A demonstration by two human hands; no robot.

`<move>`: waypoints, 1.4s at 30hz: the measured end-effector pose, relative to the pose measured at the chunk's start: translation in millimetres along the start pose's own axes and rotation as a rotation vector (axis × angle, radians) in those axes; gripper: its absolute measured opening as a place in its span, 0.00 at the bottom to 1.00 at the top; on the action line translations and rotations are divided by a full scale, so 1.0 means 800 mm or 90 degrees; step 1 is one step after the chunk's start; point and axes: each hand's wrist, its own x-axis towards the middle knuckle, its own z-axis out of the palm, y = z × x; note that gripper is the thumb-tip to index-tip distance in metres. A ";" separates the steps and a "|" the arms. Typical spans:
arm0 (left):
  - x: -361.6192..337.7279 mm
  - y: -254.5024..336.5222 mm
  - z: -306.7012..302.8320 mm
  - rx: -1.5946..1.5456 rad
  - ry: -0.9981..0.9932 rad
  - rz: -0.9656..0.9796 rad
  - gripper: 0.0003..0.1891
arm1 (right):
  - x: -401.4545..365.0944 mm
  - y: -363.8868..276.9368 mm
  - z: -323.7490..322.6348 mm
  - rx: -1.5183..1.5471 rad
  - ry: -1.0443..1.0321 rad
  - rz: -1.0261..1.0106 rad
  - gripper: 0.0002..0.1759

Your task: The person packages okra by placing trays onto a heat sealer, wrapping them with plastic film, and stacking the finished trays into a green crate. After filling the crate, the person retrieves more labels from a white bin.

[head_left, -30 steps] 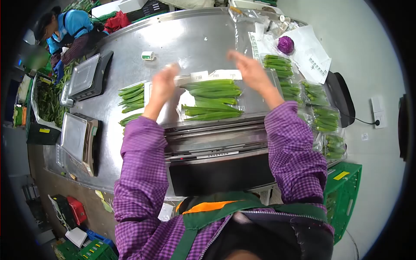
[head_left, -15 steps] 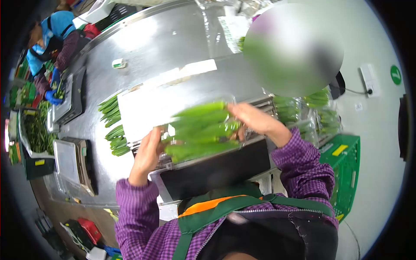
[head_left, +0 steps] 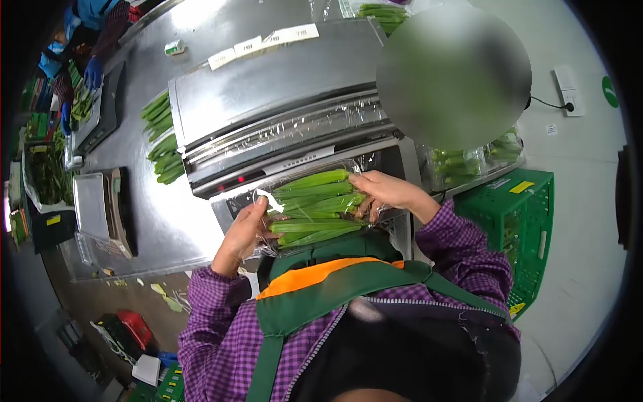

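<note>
Between my two hands is a pack of long green vegetables (head_left: pixel 316 204) in clear plastic film, held low in front of my apron. My left hand (head_left: pixel 246 231) grips its left end, thumb on top and fingers partly underneath. My right hand (head_left: pixel 388 193) closes on the right end, thumb and fingers on the film. Just beyond the pack lies a metal film-wrapping machine (head_left: pixel 268 107), with a red light on its front bar. The exact kind of vegetable is hard to make out.
More long green vegetables (head_left: pixel 161 144) lie left of the machine. Wrapped packs (head_left: pixel 459 164) sit at right, above a green crate (head_left: pixel 529 231). Scales (head_left: pixel 97 208) stand on the steel table (head_left: pixel 154 228) at left. A co-worker's gloved hand (head_left: pixel 92 74) is at far upper left. A blurred circle covers the upper right.
The pack has come slightly down and closer to my body, still between both hands. The machine now shows more fully beyond it as the view has shifted.
</note>
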 end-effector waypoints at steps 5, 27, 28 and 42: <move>-0.023 -0.076 -0.002 0.138 0.263 0.123 0.24 | -0.010 0.036 0.020 -0.182 0.324 -0.053 0.20; -0.036 -0.205 0.013 0.166 -0.120 0.333 0.14 | -0.017 0.250 0.091 0.055 -0.091 -0.251 0.25; -0.046 -0.192 0.022 0.159 -0.126 0.349 0.14 | -0.029 0.244 0.096 0.077 -0.122 -0.232 0.26; -0.118 -0.060 0.091 0.040 -0.106 0.243 0.23 | -0.035 0.046 0.157 0.720 -0.377 -0.398 0.35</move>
